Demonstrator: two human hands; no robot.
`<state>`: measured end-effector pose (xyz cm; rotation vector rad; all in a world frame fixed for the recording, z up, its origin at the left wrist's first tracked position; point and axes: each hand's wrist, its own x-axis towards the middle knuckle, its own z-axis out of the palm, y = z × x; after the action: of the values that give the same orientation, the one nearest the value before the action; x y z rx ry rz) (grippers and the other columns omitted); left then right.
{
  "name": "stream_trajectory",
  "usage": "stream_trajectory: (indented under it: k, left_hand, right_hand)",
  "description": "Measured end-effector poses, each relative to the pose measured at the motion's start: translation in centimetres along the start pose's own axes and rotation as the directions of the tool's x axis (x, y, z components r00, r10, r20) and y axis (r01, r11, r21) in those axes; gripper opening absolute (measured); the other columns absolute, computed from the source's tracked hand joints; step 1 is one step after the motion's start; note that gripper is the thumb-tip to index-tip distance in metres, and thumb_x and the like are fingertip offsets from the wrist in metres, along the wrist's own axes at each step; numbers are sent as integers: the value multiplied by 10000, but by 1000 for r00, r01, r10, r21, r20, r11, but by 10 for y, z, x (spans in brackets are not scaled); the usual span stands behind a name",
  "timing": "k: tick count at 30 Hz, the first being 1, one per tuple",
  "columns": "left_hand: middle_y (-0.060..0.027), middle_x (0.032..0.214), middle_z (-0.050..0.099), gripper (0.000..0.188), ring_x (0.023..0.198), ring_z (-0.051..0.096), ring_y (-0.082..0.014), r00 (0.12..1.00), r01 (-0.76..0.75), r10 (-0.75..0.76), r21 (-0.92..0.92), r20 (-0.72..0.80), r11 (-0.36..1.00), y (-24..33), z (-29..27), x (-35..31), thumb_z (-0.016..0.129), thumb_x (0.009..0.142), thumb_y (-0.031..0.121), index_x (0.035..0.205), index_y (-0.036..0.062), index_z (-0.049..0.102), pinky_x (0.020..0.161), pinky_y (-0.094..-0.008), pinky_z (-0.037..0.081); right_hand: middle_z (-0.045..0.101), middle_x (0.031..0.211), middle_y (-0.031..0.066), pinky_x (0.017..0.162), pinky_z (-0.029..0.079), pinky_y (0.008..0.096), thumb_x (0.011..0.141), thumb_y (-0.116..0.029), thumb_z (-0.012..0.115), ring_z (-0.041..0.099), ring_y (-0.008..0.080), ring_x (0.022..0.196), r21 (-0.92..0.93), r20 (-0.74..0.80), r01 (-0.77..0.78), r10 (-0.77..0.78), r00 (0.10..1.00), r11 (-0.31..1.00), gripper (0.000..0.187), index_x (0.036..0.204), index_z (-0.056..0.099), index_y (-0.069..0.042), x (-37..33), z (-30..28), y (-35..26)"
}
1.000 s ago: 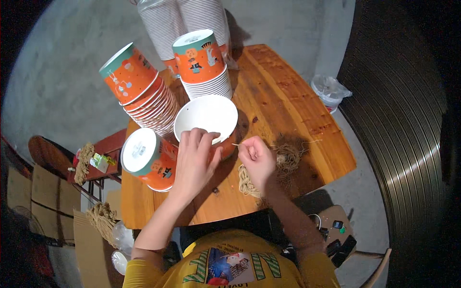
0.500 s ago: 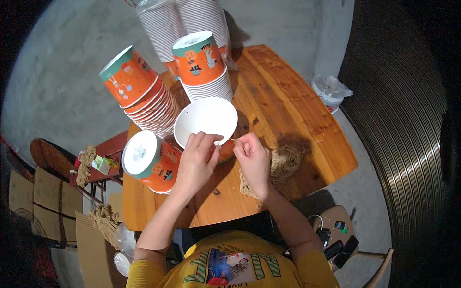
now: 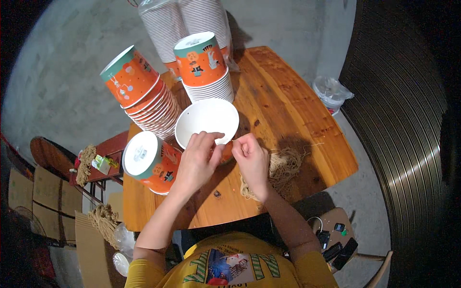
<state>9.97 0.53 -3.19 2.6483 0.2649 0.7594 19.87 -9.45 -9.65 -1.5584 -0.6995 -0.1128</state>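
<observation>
An open paper bucket (image 3: 205, 119), white inside and orange outside, stands before me with its mouth tilted toward me. My left hand (image 3: 199, 156) grips its near rim, thumb outside and fingers over the edge. Close beside that rim, my right hand (image 3: 250, 161) has thumb and forefinger pinched on the end of a thin beige cord, mostly hidden by the fingers. Behind and right of the right wrist lies a loose pile of beige cord (image 3: 286, 164), with strands also showing under the wrist.
Upside-down orange and green paper buckets stand at the left (image 3: 152, 161), in a leaning stack (image 3: 151, 103) and in a straight stack (image 3: 201, 62). Bagged white-rimmed buckets (image 3: 163, 29) rise behind on the wooden table (image 3: 307, 129). A low stool with phones (image 3: 338, 240) stands at the lower right.
My right hand's fingertips have come slightly nearer the bucket's rim, and less cord shows between the hands. The left hand keeps its grip.
</observation>
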Motion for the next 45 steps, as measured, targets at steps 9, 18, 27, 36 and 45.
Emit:
stream_trajectory:
  k: [9, 18, 27, 36, 45]
  left_hand:
    - [-108, 819, 616, 231, 775, 558, -162, 852, 248, -101, -226, 514, 942, -38, -5, 44, 524, 913, 138, 1110, 26, 573, 729, -302, 447]
    - [-44, 690, 548, 160, 649, 477, -112, 902, 283, -126, -346, 412, 894, -45, 3, 43, 546, 875, 175, 869, 16, 558, 619, -276, 428]
    - [-10, 774, 563, 135, 685, 491, -74, 901, 426, -212, -677, 378, 601, -30, 1, 37, 551, 878, 152, 887, 19, 530, 636, -227, 437]
    - [28, 858, 553, 146, 801, 489, -54, 859, 417, -71, -613, 507, 671, -33, -3, 32, 593, 887, 95, 1016, 30, 579, 740, -203, 413]
    - [-46, 866, 580, 130, 816, 556, -146, 947, 86, 67, -450, 313, 889, -22, -6, 25, 602, 865, 104, 967, 24, 596, 776, -275, 450]
  right_hand:
    - [501, 547, 112, 441, 395, 359, 812, -100, 627, 483, 245, 430, -37, 35, -9, 10, 999, 999, 110, 787, 530, -56, 2, 3, -3]
    - [507, 553, 107, 449, 388, 329, 825, -111, 626, 478, 198, 444, -59, 158, -27, 36, 987, 998, 106, 815, 542, -48, 7, -5, -7]
    - [548, 644, 21, 512, 387, 247, 884, -118, 585, 471, 48, 572, 62, 437, -124, 85, 896, 990, 100, 888, 538, -29, 8, -10, -1]
    - [442, 633, -84, 478, 273, 188, 889, -75, 569, 363, 0, 558, 113, 517, -289, 192, 834, 951, 79, 840, 533, -24, 11, -15, -12]
    - [514, 703, -46, 518, 331, 195, 890, -67, 554, 432, 8, 616, 191, 520, -265, 132, 844, 945, 71, 898, 541, 2, 13, -8, 4]
